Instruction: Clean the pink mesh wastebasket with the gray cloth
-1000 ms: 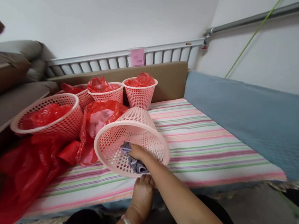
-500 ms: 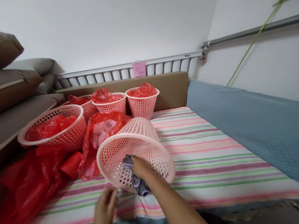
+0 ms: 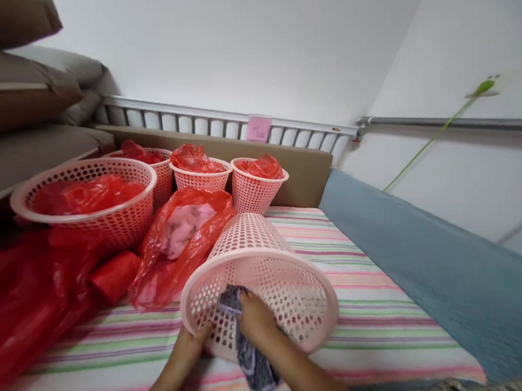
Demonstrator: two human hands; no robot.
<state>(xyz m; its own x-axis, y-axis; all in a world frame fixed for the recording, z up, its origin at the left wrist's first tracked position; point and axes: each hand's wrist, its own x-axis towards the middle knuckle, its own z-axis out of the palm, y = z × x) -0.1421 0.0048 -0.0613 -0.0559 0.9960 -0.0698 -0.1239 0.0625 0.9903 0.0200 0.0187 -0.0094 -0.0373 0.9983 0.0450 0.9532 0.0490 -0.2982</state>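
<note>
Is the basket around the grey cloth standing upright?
No, the basket is tipped on its side, its open mouth facing the person, whose right hand holds the cloth there.

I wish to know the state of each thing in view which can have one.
Nearest basket: lying on its side
Dark cloth: bunched, held, partly inside that basket
Right hand: closed on the cloth
Left hand: at the basket's rim, grip unclear
Three rear baskets: upright, red plastic inside
Large left basket: red plastic inside
Red bag: open, something pink showing
Loose red plastic: crumpled
Green cord: plugged into the wall socket
</note>
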